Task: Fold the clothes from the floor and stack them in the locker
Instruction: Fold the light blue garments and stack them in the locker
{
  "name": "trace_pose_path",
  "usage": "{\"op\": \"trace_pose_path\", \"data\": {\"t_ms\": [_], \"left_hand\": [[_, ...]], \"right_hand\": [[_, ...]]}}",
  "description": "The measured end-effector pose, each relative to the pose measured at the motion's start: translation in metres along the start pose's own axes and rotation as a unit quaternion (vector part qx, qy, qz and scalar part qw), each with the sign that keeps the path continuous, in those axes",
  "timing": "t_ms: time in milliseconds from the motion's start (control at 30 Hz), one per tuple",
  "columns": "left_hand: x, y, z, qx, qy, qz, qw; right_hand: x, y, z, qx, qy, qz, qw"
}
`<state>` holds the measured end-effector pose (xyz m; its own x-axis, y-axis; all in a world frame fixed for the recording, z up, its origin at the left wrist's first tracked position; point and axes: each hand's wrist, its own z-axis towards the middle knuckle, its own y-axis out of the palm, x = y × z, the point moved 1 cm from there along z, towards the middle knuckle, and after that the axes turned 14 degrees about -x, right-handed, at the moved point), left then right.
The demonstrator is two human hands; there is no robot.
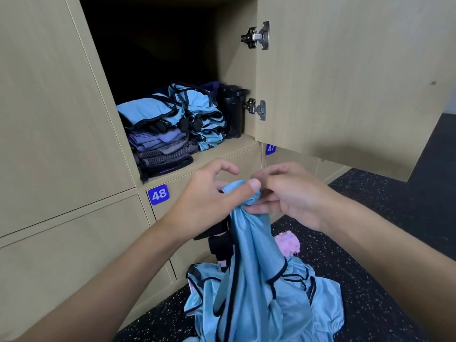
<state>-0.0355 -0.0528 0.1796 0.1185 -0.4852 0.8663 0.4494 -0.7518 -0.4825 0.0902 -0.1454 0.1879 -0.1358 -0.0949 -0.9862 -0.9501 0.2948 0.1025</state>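
1. At six o'clock, lowest in frame: heap of blue clothes (318, 307) with dark trim, crumpled on the speckled floor (385, 243); pink cloth (288, 243) just beyond it, partly hidden.
2. Rising from the heap toward centre: one blue garment (249, 245), hanging in long folds; its top is bunched between both hands; its lower end is lost among the heap.
3. Left hand (212, 193), entering from seven o'clock: thumb clamped over the bunched top; forefinger arched clear above; remaining fingers curled behind the cloth.
4. Right hand (293, 196), entering from four o'clock: fingers curled close together, tips pinching the same bunch, just beside the left thumb.
5. Black item (217, 240) behind the garment, under the left wrist; cannot tell what it is.
6. Blue door label "48" (158, 194) at nine o'clock of the hands; label "47" (270, 148) at one o'clock, under the open door (345, 70).
7. Open locker (222, 149) at twelve o'clock: left stack (160, 149) of folded grey and purple pieces topped with a folded blue one; folded blue stack (207, 124) touching its right side; black bottle (233, 112) upright at the right wall.
8. Two metal hinges (257, 35) on the door's inner edge; interior above the stacks too dark to read.
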Motion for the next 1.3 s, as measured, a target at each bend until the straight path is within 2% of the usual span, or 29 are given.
{"op": "trace_pose_path", "data": {"t_ms": [100,200,300,367,500,567,667,767,933,1067,1133,1233,1300], "left_hand": [[0.001,0.000,-0.003,-0.043,-0.007,-0.013,0.999],[-0.005,-0.005,-0.001,-0.026,-0.021,-0.019,0.999],[-0.007,-0.012,0.001,-0.017,-0.029,-0.035,0.999],[-0.005,-0.015,0.000,-0.009,-0.031,-0.056,0.998],[0.001,-0.019,0.000,0.001,-0.030,-0.121,0.992],[0.003,-0.023,0.000,0.005,-0.027,-0.146,0.989],[0.005,-0.030,-0.002,-0.001,-0.010,-0.186,0.982],[0.007,-0.033,-0.003,-0.026,-0.008,-0.200,0.979],[0.010,-0.034,-0.007,-0.073,-0.008,-0.204,0.976],[0.009,-0.026,-0.005,0.013,-0.006,-0.133,0.991],[0.008,-0.028,-0.004,0.029,0.001,-0.156,0.987],[0.011,-0.039,-0.004,0.047,0.034,-0.238,0.970],[0.013,-0.045,-0.002,0.071,0.040,-0.285,0.955]], "right_hand": [[-0.002,0.001,-0.001,-0.014,-0.014,0.017,1.000],[-0.005,-0.002,-0.003,-0.046,-0.029,0.060,0.997],[-0.007,-0.007,-0.005,-0.060,-0.052,0.058,0.995],[-0.005,-0.009,-0.006,-0.044,-0.064,0.011,0.997],[0.006,-0.012,0.002,0.039,-0.085,-0.117,0.989],[0.011,-0.016,0.005,0.012,-0.067,-0.154,0.986],[0.015,-0.016,0.004,-0.083,-0.028,-0.160,0.983],[0.018,-0.011,0.003,-0.111,-0.048,-0.136,0.983],[0.019,-0.006,0.006,-0.063,-0.104,-0.094,0.988],[0.021,0.001,0.007,-0.024,-0.118,-0.101,0.988],[0.019,0.000,0.006,-0.061,-0.109,-0.094,0.988],[0.015,-0.008,0.000,-0.175,-0.067,-0.094,0.978],[0.017,-0.009,-0.002,-0.217,-0.039,-0.112,0.969]]}}
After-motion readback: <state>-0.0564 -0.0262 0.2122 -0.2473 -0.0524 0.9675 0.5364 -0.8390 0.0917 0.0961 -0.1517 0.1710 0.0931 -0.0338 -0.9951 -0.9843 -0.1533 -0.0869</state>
